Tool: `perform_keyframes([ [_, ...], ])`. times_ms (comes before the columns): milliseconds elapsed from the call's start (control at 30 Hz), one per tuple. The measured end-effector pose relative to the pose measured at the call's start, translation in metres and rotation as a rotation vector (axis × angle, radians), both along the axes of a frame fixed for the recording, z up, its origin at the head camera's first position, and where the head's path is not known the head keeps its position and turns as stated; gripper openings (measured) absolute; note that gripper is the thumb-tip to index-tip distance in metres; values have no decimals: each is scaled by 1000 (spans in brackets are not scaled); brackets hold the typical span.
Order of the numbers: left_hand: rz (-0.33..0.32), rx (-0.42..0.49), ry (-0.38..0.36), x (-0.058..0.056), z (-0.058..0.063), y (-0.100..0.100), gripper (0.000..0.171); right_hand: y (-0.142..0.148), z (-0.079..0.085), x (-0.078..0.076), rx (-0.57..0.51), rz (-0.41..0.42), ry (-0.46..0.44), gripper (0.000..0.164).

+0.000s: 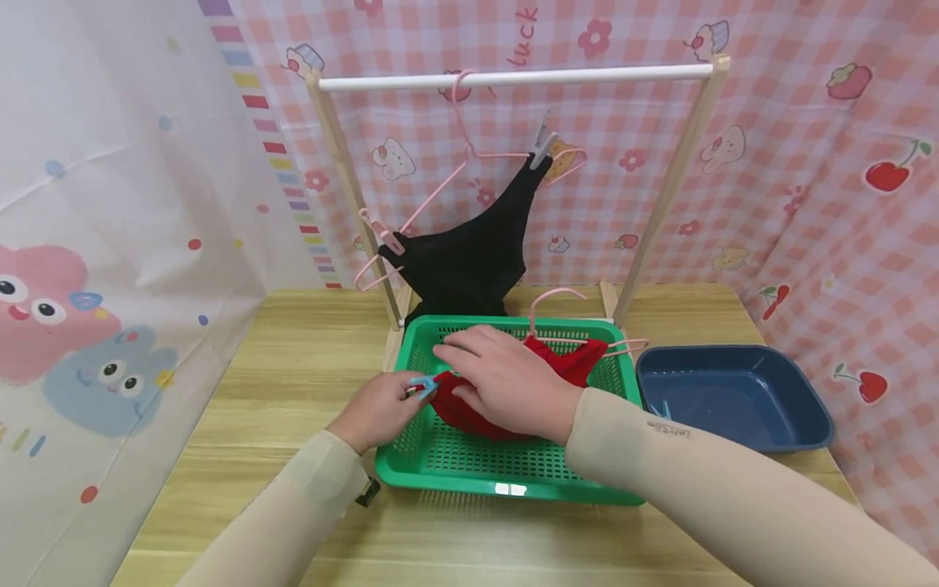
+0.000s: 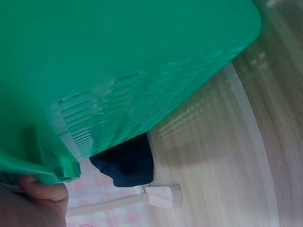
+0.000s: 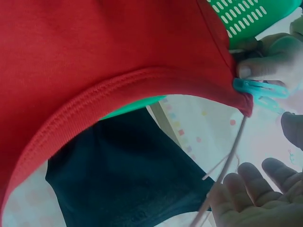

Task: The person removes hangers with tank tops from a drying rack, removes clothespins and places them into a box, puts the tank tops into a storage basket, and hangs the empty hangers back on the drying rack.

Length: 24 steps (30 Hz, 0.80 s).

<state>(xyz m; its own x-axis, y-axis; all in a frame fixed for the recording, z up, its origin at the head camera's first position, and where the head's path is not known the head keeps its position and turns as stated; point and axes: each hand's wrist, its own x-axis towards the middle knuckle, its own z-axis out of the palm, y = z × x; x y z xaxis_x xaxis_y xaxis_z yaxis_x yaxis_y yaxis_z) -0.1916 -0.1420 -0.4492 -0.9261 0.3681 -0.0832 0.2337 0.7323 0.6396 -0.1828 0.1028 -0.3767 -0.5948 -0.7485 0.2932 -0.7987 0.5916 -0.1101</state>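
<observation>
A red sleeveless top (image 1: 575,365) hangs on a pink hanger (image 1: 533,319), lying over the green basket (image 1: 572,491). My left hand (image 1: 377,408) pinches a light blue clothespin (image 1: 425,385) at the top's left strap, beside the basket's left rim. In the right wrist view the clothespin (image 3: 262,90) meets the strap's end, close below the left thumb. Over the red top, my right hand (image 1: 513,383) is spread with loosely bent fingers, and nothing shows in its grasp. Part of the top is hidden under that hand.
Behind the basket, a black sleeveless garment (image 1: 469,257) hangs from a pink hanger on the white rod (image 1: 601,75), with a clothespin at each strap. To the right sits a dark blue basin (image 1: 734,355) with a blue clothespin (image 1: 663,409) inside. A patterned curtain stands behind.
</observation>
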Motion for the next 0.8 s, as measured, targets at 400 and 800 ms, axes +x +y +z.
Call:
perform_keyframes([
  [400, -6, -22, 5, 0, 1, 0, 27, -10, -9, -8, 51, -24, -84, 73],
  [800, -27, -33, 48, -1, -1, 0, 24, -18, -13, -13, 57, 30, -112, 69],
])
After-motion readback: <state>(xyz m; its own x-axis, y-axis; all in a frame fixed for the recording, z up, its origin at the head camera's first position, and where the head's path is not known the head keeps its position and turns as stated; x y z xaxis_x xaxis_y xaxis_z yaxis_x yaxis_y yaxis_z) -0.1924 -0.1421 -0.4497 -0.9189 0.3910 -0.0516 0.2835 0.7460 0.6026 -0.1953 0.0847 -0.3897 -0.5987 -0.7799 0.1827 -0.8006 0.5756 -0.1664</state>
